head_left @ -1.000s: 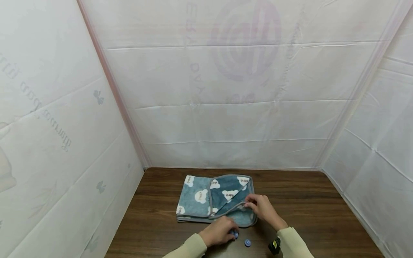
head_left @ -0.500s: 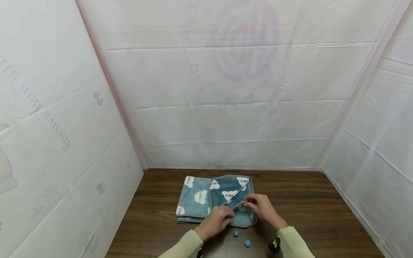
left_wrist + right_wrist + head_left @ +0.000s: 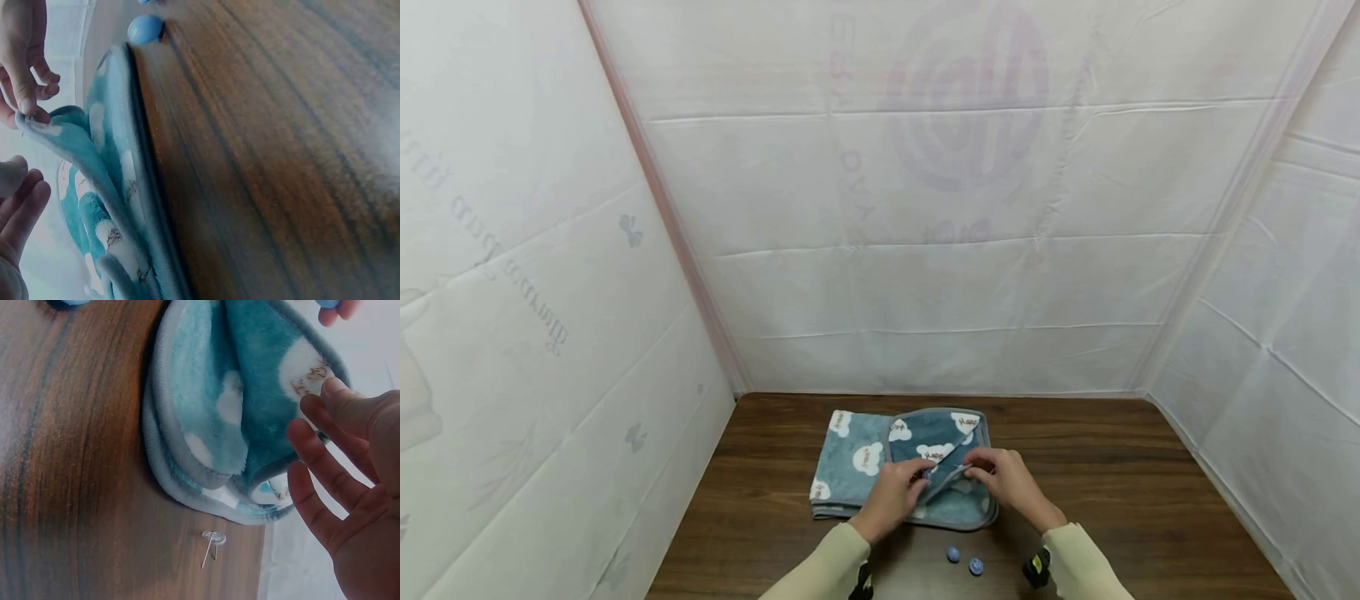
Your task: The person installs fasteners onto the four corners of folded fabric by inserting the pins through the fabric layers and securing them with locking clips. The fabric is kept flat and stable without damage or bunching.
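A folded teal fleece blanket with white bear-head patches and grey edging lies on the wooden table. My right hand pinches a lifted grey-edged flap between thumb and forefinger, its other fingers spread in the right wrist view. Close beside it, over the blanket, my left hand pinches a small round blue cap. Two more blue caps, a nearer one and another, rest on the table in front of the blanket. In the left wrist view, one domed cap shows beyond the blanket's edge.
A clear disc with two thin metal prongs lies on the table beside the blanket. White printed sheets wall in the dark wooden table at the back and both sides.
My left hand has risen from the caps on the table with one of them and come over the blanket, up to the flap. My right hand keeps its pinch nearly in place.
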Demonstrator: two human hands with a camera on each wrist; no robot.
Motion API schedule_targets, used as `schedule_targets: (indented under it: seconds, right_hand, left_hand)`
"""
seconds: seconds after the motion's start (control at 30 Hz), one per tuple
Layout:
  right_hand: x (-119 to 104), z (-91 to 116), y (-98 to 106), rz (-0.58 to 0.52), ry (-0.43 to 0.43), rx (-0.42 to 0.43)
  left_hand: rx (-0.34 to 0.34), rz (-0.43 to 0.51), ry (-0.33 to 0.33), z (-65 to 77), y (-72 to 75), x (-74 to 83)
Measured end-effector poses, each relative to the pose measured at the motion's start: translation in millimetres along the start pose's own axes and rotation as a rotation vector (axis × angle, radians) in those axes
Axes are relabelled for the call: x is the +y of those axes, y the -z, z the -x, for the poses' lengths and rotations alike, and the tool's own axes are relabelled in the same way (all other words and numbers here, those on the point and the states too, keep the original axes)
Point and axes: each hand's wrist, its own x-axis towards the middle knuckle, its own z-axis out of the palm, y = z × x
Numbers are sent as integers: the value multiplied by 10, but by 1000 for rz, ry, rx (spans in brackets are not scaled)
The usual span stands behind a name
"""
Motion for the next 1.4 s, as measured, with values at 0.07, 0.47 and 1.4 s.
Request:
schedule_targets:
  seconds: [0.07, 0.47, 1.4]
  right_hand:
    - [-3, -3, 1, -4, 5, 4]
    - [-26, -36, -22, -4, 49, 34]
    - [-101, -119, -95, -26, 103, 72]
  left_hand:
    - [9, -3, 7, -18, -5, -19]
    - [66, -34, -12, -134, 4, -100]
    - [-5, -73, 70, -216, -127, -138]
